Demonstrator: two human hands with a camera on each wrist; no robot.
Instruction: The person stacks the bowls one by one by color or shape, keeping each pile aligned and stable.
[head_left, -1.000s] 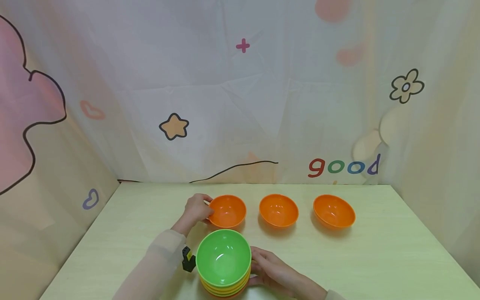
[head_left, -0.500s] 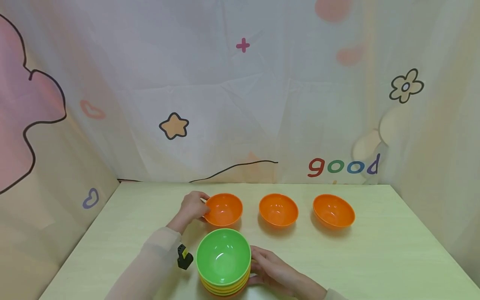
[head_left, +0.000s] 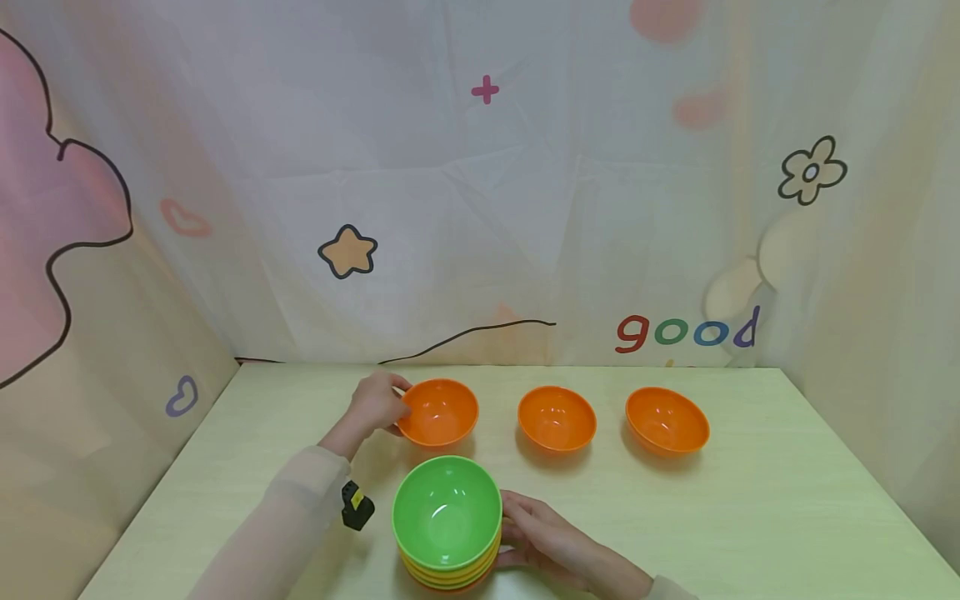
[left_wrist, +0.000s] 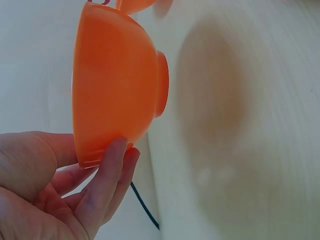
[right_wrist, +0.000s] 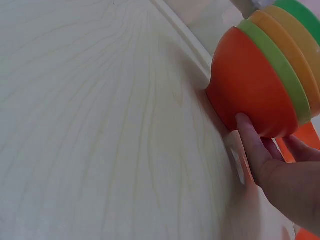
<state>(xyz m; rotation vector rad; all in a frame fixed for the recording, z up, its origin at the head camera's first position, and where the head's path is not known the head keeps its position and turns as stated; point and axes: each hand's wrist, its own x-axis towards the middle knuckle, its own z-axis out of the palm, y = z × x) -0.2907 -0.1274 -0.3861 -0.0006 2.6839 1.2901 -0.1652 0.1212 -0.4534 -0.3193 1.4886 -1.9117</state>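
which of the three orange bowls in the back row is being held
The leftmost orange bowl: the left hand grips its rim; the middle bowl and the rightmost bowl have no hand on them.

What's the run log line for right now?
left fingers: hold left orange bowl above table | right fingers: hold bowl stack | middle orange bowl, right orange bowl: on table

The green bowl (head_left: 442, 529) glints; soft shadows (left_wrist: 215, 80) cross the table (left_wrist: 285, 165); the dim right wrist view seems slightly hazy.
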